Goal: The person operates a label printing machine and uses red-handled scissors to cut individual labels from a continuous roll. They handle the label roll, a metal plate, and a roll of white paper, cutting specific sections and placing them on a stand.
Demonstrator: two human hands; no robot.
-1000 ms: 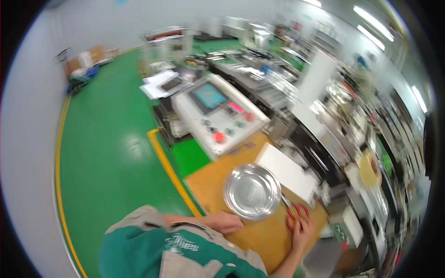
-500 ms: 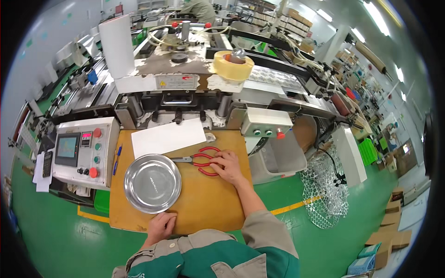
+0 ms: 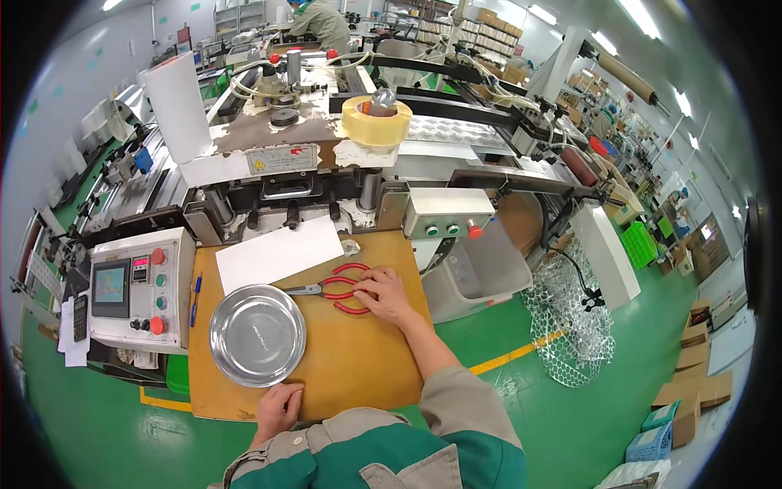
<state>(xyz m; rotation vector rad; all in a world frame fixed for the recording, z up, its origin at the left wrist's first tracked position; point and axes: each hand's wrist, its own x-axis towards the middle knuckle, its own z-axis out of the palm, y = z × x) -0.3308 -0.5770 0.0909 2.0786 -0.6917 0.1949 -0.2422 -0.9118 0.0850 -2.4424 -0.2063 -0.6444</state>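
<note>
A pair of red-handled scissors (image 3: 303, 290) lies on the tan work board, blades pointing left. My right hand (image 3: 381, 295) rests on the handles, fingers curled over them. Left of it sits a round shiny metal dish (image 3: 257, 336), with the scissors' tip close to its rim. My left hand (image 3: 278, 407) is loosely closed at the board's near edge, just below the dish, and no object shows in it. Behind the dish and scissors lies a white sheet of paper (image 3: 281, 253).
A blue pen (image 3: 195, 300) lies at the board's left edge, beside a control box (image 3: 138, 285). The machine press stands behind, carrying a yellow tape roll (image 3: 376, 122). To the right are a button box (image 3: 450, 213), a grey bin (image 3: 481, 273) and mesh scrap (image 3: 566, 326).
The whole view has shifted a little, with the board and machine appearing further left. Both hands, the scissors and the dish keep nearly the same places on the board.
</note>
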